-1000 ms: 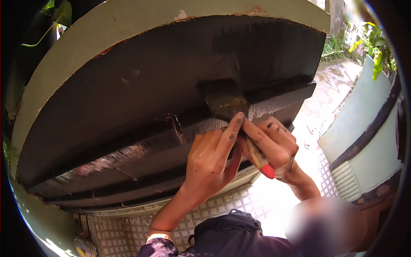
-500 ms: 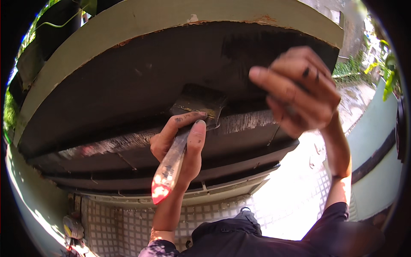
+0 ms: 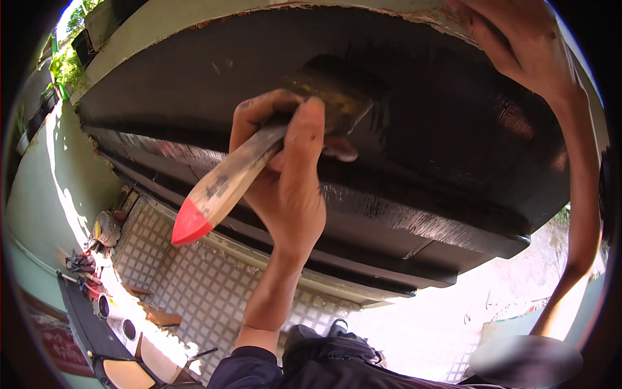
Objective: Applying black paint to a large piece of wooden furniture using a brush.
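My left hand [image 3: 285, 168] is closed around a wide flat paintbrush [image 3: 236, 172]. Its wooden handle is smudged with black and ends in a red tip toward me. The brush's dark, paint-coated head lies against the black-painted panel [image 3: 175, 84]; where the bristles end is hard to see against the black. At the upper right, my right hand [image 3: 525, 45] is raised to the pale ledge [image 3: 414, 16] above the panel, holding no tool. Its fingers look stretched out, though the top edge of the view cuts some of them off.
Black stepped mouldings [image 3: 363, 236] run below the panel. Beneath is a checkered tile floor [image 3: 201, 285]. At the lower left stand a black-framed piece [image 3: 78, 318] and assorted items by a pale green wall [image 3: 45, 194]. Bright sunlit ground [image 3: 414, 324] is on the right.
My left hand and the brush have moved up in view across the panel. The right hand has gone from in front of the panel up to the ledge. The whole view has shifted.
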Motion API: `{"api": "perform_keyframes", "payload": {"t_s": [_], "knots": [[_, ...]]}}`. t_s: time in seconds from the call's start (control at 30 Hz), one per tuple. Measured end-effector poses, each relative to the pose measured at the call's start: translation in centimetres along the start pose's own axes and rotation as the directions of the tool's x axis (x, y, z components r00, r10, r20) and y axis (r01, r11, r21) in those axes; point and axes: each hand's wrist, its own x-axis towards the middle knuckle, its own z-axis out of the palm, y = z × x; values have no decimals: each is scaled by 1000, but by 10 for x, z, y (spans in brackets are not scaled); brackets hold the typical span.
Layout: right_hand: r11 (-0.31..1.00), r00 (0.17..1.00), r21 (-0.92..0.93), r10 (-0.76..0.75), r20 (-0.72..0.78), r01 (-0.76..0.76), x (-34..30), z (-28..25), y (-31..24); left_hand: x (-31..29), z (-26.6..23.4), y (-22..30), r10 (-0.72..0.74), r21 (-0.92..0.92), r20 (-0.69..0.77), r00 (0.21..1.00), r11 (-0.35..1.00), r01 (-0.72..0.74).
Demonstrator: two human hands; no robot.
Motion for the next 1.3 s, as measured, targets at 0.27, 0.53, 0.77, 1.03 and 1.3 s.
{"api": "perform_keyframes", "payload": {"t_s": [0.27, 0.53, 0.77, 1.03, 1.3], "knots": [[699, 554, 100, -462, -693, 708, 15, 84, 71, 3, 31, -12, 87, -6, -29, 996, 996, -87], [702, 551, 87, -468, -691, 706, 4, 104, 76, -29, 3, -9, -301, 134, 27, 953, 946, 295], [731, 590, 71, -486, -644, 679, -3, 102, 76, -10, 23, 10, -117, -91, 140, 983, 987, 130], [753, 635, 72, -494, -594, 654, -19, 121, 85, -35, 13, -9, -331, 266, 155, 931, 922, 283], [782, 696, 77, -500, -516, 619, -17, 119, 74, -37, 2, 7, -244, 172, 154, 957, 961, 217]]}}
